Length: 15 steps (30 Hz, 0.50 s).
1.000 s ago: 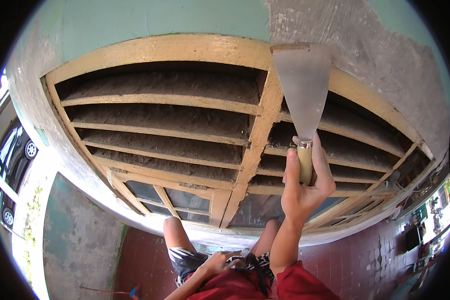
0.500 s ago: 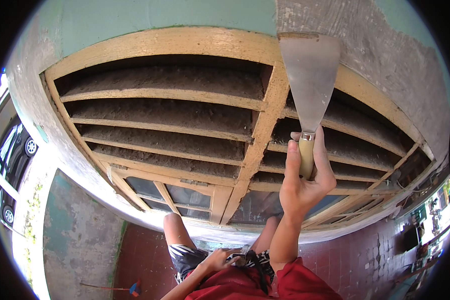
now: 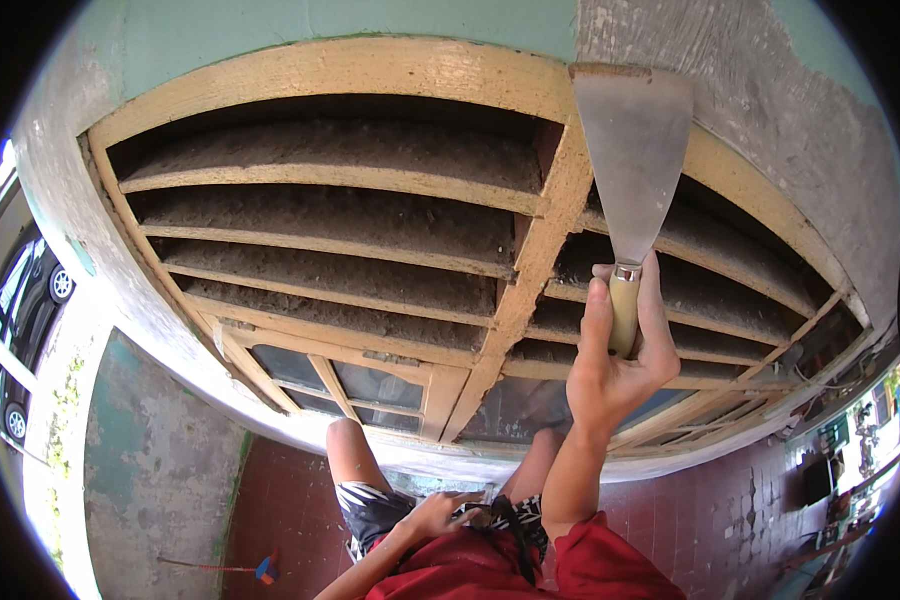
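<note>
My right hand [image 3: 620,350] is raised in front of the wall, its fingers closed around the pale handle of a scraper [image 3: 634,150]. The scraper's wide metal blade points up, with a brownish stain along its edge. That edge overlaps a grey, bare strip of wall [image 3: 700,60] just above the yellow wooden window frame [image 3: 370,75]; whether it touches the wall I cannot tell. Low down, my left hand [image 3: 438,515] rests by my lap, fingers stretched out, close to my patterned shorts [image 3: 370,510] and a dark strap [image 3: 513,530].
Dusty louvre slats [image 3: 340,215] fill the frame on both sides of a centre post, above glass panes [image 3: 375,385]. Green paint [image 3: 320,20] covers part of the wall. Below lie red floor tiles [image 3: 670,520] and a broom-like tool [image 3: 265,570]. Outside at left stands a dark car [image 3: 20,310].
The scraper and my right hand have shifted slightly to the right in the picture, along with a small change of view. My left hand stays by my lap.
</note>
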Motion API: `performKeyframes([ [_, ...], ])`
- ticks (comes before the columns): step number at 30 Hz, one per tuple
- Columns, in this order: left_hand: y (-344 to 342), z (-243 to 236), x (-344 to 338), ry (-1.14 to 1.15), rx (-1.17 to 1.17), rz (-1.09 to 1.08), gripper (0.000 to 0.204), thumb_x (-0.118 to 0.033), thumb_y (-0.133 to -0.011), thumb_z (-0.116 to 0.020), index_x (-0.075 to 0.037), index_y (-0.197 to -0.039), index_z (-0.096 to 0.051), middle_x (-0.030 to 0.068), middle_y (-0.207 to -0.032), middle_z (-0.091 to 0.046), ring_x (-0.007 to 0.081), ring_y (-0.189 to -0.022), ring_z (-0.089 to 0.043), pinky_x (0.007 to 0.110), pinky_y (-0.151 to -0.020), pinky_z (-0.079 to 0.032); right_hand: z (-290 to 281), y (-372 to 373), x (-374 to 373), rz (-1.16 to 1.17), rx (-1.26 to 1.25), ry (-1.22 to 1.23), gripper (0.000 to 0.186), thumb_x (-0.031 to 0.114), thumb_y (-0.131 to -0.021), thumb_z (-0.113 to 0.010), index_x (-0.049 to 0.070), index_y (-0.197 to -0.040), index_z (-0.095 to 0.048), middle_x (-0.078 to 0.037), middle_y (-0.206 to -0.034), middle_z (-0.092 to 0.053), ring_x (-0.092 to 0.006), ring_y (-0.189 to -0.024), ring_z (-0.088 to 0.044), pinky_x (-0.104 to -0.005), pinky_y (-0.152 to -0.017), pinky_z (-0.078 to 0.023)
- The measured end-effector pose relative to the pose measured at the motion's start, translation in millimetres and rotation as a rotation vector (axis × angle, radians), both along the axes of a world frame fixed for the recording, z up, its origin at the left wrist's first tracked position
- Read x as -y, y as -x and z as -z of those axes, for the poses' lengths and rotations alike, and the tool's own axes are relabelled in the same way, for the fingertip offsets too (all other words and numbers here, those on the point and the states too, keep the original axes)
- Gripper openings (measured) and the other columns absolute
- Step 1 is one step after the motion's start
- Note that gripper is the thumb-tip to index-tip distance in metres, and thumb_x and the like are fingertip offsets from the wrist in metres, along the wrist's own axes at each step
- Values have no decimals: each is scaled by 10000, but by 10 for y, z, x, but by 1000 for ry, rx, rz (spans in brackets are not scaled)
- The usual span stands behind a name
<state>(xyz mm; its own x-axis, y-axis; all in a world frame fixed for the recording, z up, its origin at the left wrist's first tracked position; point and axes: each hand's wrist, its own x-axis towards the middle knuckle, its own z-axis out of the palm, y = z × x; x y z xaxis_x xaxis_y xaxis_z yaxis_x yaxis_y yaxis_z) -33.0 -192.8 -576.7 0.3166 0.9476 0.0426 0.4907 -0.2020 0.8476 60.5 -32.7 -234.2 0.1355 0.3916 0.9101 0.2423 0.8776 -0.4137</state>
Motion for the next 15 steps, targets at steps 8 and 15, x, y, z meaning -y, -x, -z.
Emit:
performKeyframes([
  [8,1,37,0,9,19,2,453,-357,-1005,-537,-71,-1355,-566,284,-1069,-687,458,-965,-661,499,-883,-530,-171,215,-87,-124,-36,-10,458,-57,-869,-668,-97,-1319,-591,-128,-893,-692,-120,-755,-631,-238,-652,-481],
  [15,-14,-72,13,13,2,-24,457,-365,-1003,-542,-76,-1357,-565,290,-998,-693,468,-903,-667,509,-856,-537,-65,97,142,-360,-218,204,544,23,-938,-516,-57,-1471,-443,-113,-913,-667,-38,-571,-502,-188,-496,-392],
])
